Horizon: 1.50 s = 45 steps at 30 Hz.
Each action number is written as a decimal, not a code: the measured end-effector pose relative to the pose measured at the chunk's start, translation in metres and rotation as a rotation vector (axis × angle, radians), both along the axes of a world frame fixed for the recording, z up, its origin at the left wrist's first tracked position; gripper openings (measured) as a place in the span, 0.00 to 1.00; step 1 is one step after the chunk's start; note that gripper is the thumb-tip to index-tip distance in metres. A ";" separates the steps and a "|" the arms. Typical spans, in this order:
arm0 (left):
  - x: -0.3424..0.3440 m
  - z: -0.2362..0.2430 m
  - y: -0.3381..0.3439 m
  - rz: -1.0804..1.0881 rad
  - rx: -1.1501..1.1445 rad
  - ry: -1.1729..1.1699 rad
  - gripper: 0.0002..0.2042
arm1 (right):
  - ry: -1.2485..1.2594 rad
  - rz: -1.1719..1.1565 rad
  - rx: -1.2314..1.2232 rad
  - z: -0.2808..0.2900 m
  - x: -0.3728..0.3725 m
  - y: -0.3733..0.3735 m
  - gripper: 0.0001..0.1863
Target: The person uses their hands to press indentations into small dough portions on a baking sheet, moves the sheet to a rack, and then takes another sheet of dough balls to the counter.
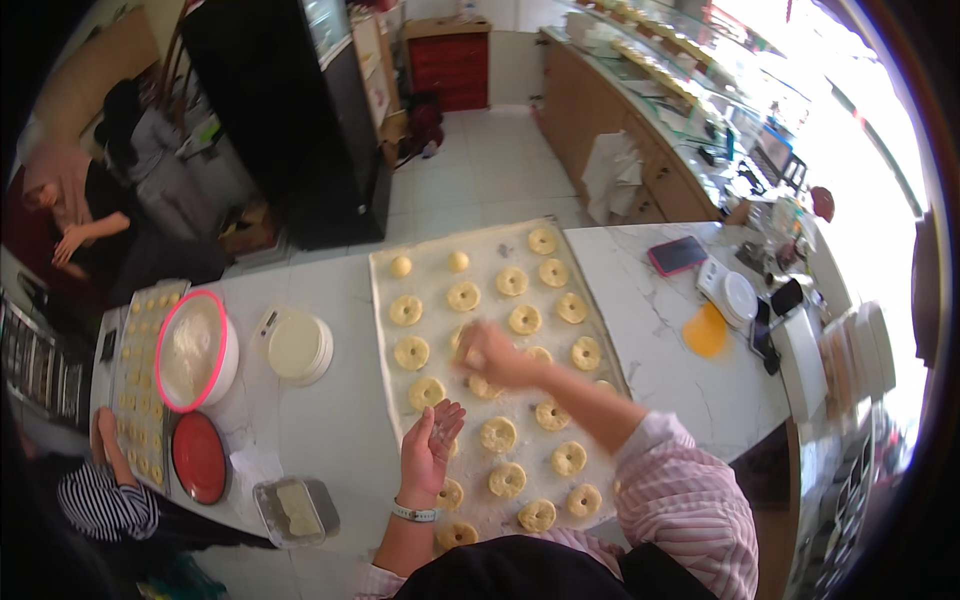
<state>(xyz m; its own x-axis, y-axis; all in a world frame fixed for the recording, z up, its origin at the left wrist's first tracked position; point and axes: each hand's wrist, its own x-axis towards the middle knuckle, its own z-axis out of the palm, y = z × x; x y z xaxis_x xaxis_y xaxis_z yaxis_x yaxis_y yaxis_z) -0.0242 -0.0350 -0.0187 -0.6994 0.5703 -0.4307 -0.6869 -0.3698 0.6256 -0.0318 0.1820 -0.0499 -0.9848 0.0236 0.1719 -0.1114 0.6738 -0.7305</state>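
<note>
A floured cloth-covered tray (590, 262) lies on the white marble counter, carrying several ring-shaped dough pieces (499, 434) and two round dough balls (400, 266) at its far left corner. My right hand (490, 356) reaches over the middle of the tray, fingers closed around a dough ring (462, 343). Nearer to me, my left hand (430, 440) hovers palm-up with spread fingers at the tray's left edge, holding nothing. A watch band is on that wrist.
Left of the tray sit a scale with a white plate (297, 347), a pink-rimmed bowl of flour (195, 350), a red lid (199, 457) and a small metal tub (294, 509). Another person's hand (103, 432) rests by a second tray (140, 380). A phone (677, 254) and an orange scraper (706, 331) lie on the right.
</note>
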 end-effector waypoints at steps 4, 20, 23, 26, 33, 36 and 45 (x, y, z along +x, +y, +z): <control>0.006 -0.003 0.002 -0.041 -0.070 0.023 0.16 | 0.108 -0.129 0.128 0.040 0.065 -0.080 0.15; 0.022 0.028 -0.032 -0.260 0.150 0.360 0.12 | 0.145 -0.526 -0.441 0.092 0.126 -0.150 0.19; 0.021 0.033 -0.041 -0.280 0.057 0.524 0.13 | 0.296 -0.531 -0.390 0.091 0.129 -0.153 0.17; 0.022 0.037 -0.047 -0.223 0.065 0.549 0.14 | 0.364 -0.469 -0.093 0.099 0.136 -0.163 0.15; 0.027 0.033 -0.057 -0.304 0.235 0.334 0.12 | 0.203 -0.579 -0.340 0.109 0.151 -0.172 0.13; 0.022 0.031 -0.062 -0.286 0.216 0.333 0.11 | 0.121 -0.504 -0.396 0.112 0.158 -0.172 0.13; 0.026 0.037 -0.062 -0.292 0.144 0.307 0.08 | 0.065 -0.513 -0.533 0.106 0.161 -0.158 0.13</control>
